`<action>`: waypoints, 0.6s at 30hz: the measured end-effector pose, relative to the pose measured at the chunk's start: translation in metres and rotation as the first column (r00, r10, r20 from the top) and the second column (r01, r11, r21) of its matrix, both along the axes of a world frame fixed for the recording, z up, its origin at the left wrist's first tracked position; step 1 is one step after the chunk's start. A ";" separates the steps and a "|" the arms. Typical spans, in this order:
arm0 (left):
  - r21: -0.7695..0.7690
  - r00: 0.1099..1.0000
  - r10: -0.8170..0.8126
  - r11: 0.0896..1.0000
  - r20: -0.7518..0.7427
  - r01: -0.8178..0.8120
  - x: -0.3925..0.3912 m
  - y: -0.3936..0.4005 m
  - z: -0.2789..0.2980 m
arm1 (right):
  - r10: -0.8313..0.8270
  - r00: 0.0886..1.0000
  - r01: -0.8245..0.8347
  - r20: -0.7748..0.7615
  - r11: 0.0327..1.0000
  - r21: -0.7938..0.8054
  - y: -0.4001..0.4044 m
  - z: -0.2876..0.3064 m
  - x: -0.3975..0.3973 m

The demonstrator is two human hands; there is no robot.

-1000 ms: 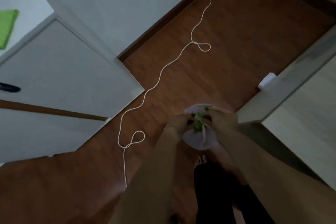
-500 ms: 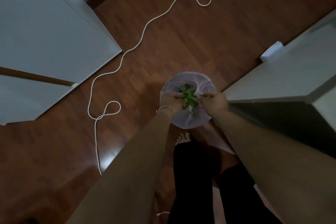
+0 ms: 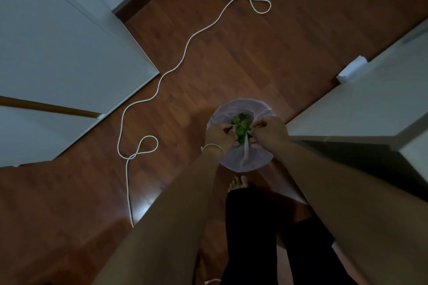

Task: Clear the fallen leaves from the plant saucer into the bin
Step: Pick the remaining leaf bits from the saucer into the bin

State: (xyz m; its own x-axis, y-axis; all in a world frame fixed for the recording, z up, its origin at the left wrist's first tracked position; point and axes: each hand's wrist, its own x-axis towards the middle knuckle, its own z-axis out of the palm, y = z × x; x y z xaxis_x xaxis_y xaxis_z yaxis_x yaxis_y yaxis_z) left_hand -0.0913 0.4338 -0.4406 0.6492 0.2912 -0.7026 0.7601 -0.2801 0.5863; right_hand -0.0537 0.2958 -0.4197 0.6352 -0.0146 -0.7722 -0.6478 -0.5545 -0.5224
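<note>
Clutching green leaves (image 3: 240, 128) over bin (image 3: 254, 162), left hand (image 3: 218, 133) and right hand (image 3: 269, 131) curled

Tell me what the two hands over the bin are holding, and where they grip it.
Green leaves, bunched between both hands over the bin.
</note>
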 end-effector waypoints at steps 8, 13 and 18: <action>-0.003 0.997 -0.072 0.997 0.041 0.073 -0.005 -0.005 -0.005 | 0.004 0.999 -0.001 -0.047 0.999 0.049 -0.008 -0.003 -0.008; -0.044 0.987 -0.153 0.987 0.043 0.155 -0.002 -0.006 0.003 | -0.049 0.998 0.048 0.038 0.998 0.040 -0.008 -0.004 -0.009; -0.063 0.997 -0.067 0.996 0.049 0.070 -0.006 -0.003 0.005 | -0.029 0.999 0.031 -0.024 0.995 0.091 -0.008 -0.006 -0.011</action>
